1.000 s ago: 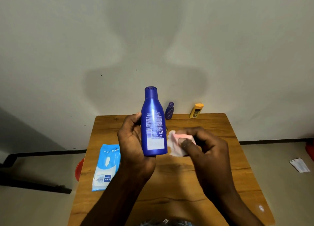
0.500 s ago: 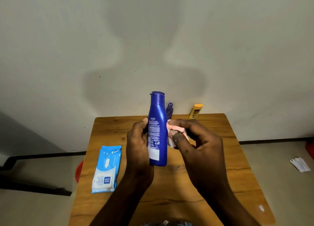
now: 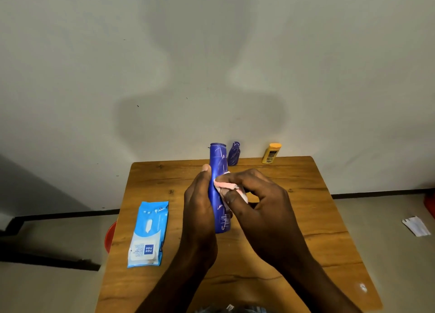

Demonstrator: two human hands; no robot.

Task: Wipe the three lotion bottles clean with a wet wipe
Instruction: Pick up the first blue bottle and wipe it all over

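My left hand point(image 3: 199, 204) grips a tall dark blue lotion bottle point(image 3: 218, 162), held upright above the wooden table point(image 3: 313, 209). Pressed against the bottle's right side is a pinkish-white wet wipe point(image 3: 227, 185), pinched in my right hand point(image 3: 261, 202). A small blue-purple bottle point(image 3: 233, 153) stands at the table's far edge by the wall. A yellow bottle with an orange cap point(image 3: 271, 153) stands to its right.
A light blue wet wipe pack point(image 3: 148, 233) lies flat on the table's left part. A red object point(image 3: 109, 236) pokes out below the table's left edge. A scrap of white paper point(image 3: 415, 225) lies on the floor at the right.
The big blue bottle has turned about its axis and dropped lower, its label now facing away. My right hand has brought the wipe onto the bottle's side.
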